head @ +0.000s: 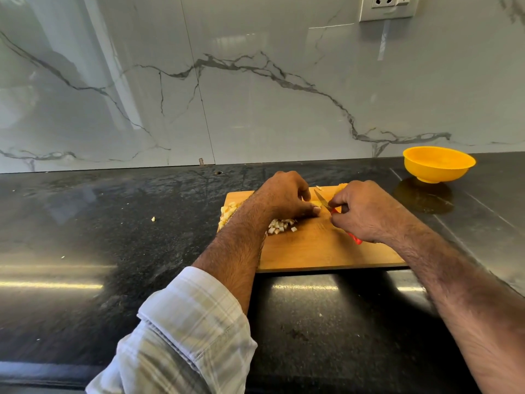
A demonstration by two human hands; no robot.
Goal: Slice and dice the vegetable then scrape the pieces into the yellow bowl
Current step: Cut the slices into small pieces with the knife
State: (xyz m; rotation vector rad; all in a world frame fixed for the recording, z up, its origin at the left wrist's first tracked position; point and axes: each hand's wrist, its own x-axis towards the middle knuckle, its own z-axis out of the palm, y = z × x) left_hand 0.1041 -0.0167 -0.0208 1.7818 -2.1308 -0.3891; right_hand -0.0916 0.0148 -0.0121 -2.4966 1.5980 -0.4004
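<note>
Two hands are working close together over the far part of a wooden cutting board [321, 248], only one view here (head cam) so that's all there is. The left hand [287, 196] has its fingers curled down, pinning a small pale yellow bit of vegetable [316, 204] to the board w/ the fingertips. The right hand [366, 211] is wrapped round the red handle of a small knife [326, 204], handle end poking out near the wrist. The vegetable bit sits right between the two hands, touching the left fingertips, blade just on its right side. Knife's long axis runs diagonal: tip points far-left, handle comes back near-right. Can't tell if the edge is actually into the piece yet.

Diced pieces [281, 225] lie in a small heap on the board just near of the left hand, partly behind the forearm, and another pale pile [228, 213] sits at the board's left edge. One stray cube [153, 219] is out on the dark countertop [113, 223] to the left. Yellow bowl [439, 164] stands upright far-right, well apart from the board, by the marble wall.
</note>
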